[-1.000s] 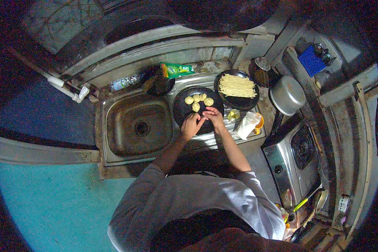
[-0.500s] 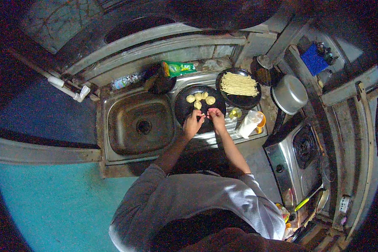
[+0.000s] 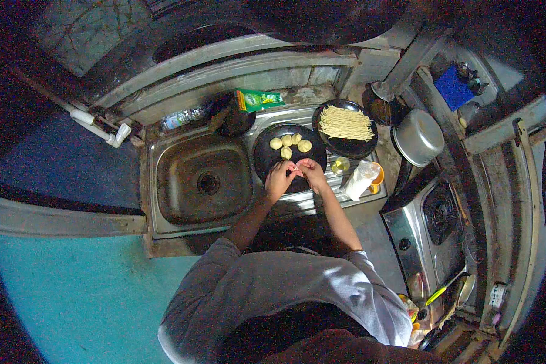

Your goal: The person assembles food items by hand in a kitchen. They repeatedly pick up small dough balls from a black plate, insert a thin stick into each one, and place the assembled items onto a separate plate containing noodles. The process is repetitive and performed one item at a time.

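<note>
Over the near part of a round black plate (image 3: pixel 264 151), my left hand (image 3: pixel 279 181) and my right hand (image 3: pixel 313 174) meet with fingertips pinched together. Whatever is between the fingers is too small and covered to make out. Several pale yellow dough balls (image 3: pixel 304 145) lie on the plate just beyond my fingers. To the right, a second black plate (image 3: pixel 323 134) bears a row of pale dough strands (image 3: pixel 346 123). A small clear container with something yellowish (image 3: pixel 340 165) stands right of my right hand, beside a plastic bag of white powder (image 3: pixel 361 180).
The steel sink basin (image 3: pixel 182 188) lies to the left. An orange cup (image 3: pixel 379 176) is behind the bag. A green packet (image 3: pixel 259 100) rests at the back, and a metal pot (image 3: pixel 418 137) stands at right, above a gas stove (image 3: pixel 441 212).
My two hands have come closer together, and the fingertips now touch. A small pale bit seen at my left fingertips before is now covered. The dough balls stay in place.
</note>
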Demonstrator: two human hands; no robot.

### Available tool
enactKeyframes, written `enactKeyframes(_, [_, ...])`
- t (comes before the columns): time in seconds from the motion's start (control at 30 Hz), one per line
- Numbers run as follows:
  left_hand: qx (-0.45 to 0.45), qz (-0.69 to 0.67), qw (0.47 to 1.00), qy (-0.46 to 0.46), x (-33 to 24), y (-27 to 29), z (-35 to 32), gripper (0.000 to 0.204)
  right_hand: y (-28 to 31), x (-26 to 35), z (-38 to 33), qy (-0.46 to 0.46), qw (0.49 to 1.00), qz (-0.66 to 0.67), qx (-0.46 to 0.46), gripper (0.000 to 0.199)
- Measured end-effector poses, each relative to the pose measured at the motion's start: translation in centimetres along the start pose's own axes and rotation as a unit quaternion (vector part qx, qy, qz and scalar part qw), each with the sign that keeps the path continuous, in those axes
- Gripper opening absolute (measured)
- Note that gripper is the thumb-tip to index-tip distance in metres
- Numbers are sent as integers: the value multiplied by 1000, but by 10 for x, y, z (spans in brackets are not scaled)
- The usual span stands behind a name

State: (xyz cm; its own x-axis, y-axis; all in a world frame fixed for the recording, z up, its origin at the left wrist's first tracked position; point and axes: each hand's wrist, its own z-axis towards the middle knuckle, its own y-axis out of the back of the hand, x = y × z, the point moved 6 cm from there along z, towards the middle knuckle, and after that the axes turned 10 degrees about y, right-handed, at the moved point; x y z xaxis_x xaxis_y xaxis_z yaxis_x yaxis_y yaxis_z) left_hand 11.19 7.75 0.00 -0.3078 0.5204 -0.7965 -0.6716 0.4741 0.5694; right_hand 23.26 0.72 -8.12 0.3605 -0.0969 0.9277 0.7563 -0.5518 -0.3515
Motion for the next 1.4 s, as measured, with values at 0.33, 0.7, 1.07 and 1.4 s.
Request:
enactKeyframes(0.33, [-48,19,999,8,-3,7,1,14,-4,16,-7,-19,999,-3,-49,14])
enactKeyframes(0.7, [-24,26,999,25,2,2,2,15,-2,15,-7,-2,998,35,-57,18])
enactKeyframes(1.07, [-68,25,995,67,5,7,-2,21,-4,-5,4,-110,987,-87,-73,34])
enactKeyframes(1.4, [-24,-9,1000,6,-4,3,0,24,2,2,-2,-79,995,27,-46,26])
